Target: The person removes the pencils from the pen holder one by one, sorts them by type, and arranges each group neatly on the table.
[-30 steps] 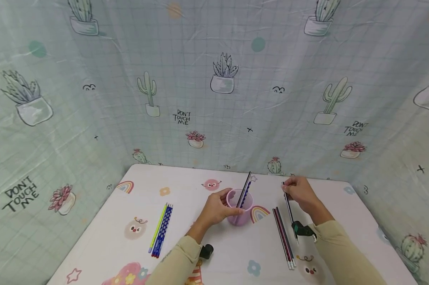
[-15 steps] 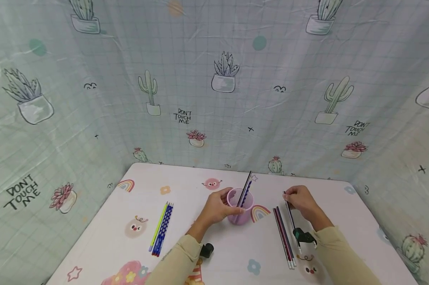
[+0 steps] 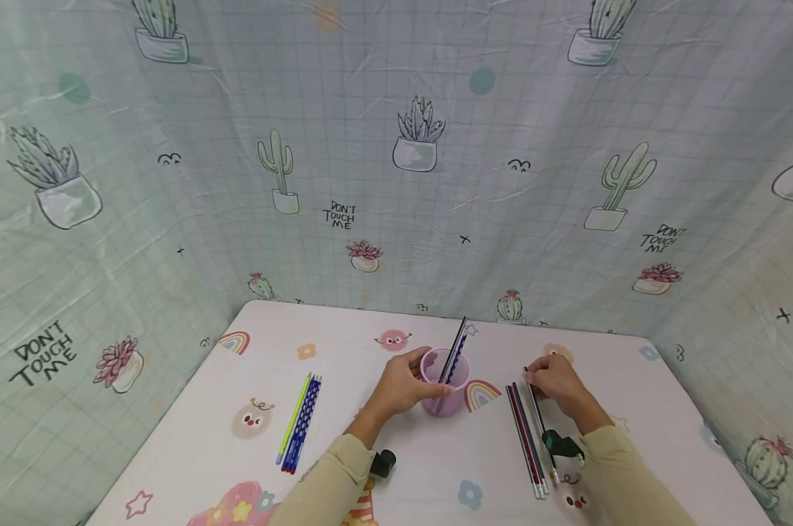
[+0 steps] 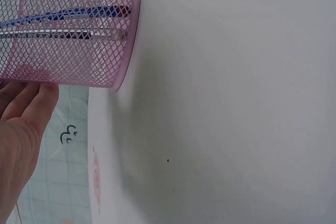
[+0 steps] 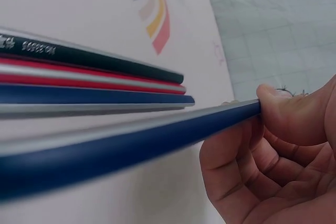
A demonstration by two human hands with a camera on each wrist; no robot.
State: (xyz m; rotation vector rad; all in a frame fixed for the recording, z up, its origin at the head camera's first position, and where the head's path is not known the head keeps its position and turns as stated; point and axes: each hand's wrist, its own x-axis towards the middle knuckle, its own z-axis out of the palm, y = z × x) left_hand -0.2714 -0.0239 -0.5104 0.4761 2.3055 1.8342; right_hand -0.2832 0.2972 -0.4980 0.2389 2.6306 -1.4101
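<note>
My left hand [image 3: 399, 383] holds the pink mesh pencil cup [image 3: 444, 408] by its side, thumb at the near rim. Two pencils lean in the cup: a dark one and a blue patterned pencil [image 4: 79, 14]. At the right, my right hand [image 3: 559, 383] pinches a blue pencil [image 5: 131, 142] with silver stripes by its far end. This pencil slants just right of a row of pencils [image 3: 525, 442]. In the right wrist view the row shows a dark green pencil [image 5: 115, 61], a red striped pencil [image 5: 105, 77] and a blue one [image 5: 94, 94].
Left of the cup lies a group of pencils [image 3: 299, 424], one yellow-green and several blue patterned. All rest on a white table [image 3: 343, 336] with printed cartoons. A cactus-print curtain [image 3: 396, 219] hangs behind and at both sides. Each wrist wears a small dark camera.
My right hand has come nearer along the table, drawing the blue pencil's tail end closer to me beside the row. The left hand and cup have stayed put.
</note>
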